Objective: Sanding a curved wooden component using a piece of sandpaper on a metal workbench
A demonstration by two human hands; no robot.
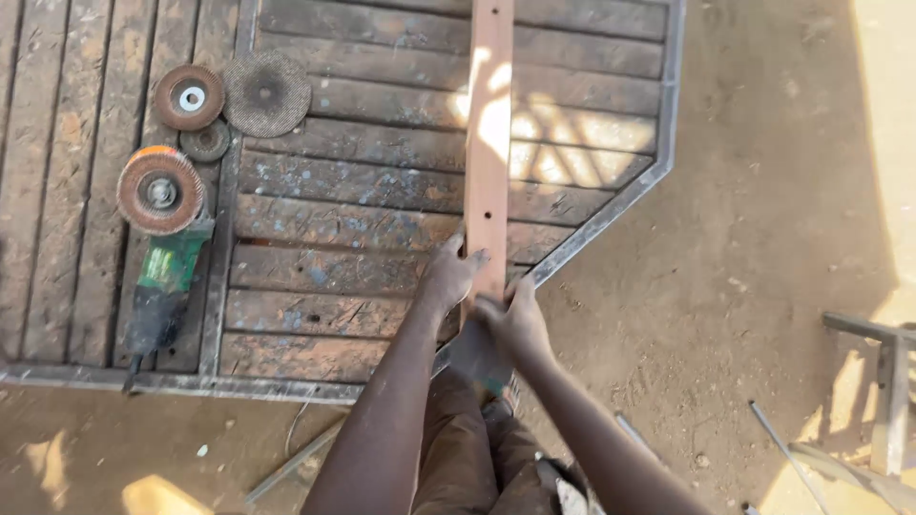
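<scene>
Wooden and long, the plank (pixel 488 143) lies on the tabletop (pixel 363 191), running away from the person. Both hands are closed on its near end: the left hand (pixel 451 274) on its left edge, the right hand (pixel 515 319) just below, close together. Well off to the left lies a green grinder (pixel 162 257) with a round disc. Three loose discs (pixel 229 100) sit above it. Sandy ground (pixel 744 238) is on the right.

Green angle grinder (pixel 164 257), three loose grinding discs (pixel 266 93), slatted workbench (pixel 363 181), sandy ground (pixel 744 238)
</scene>
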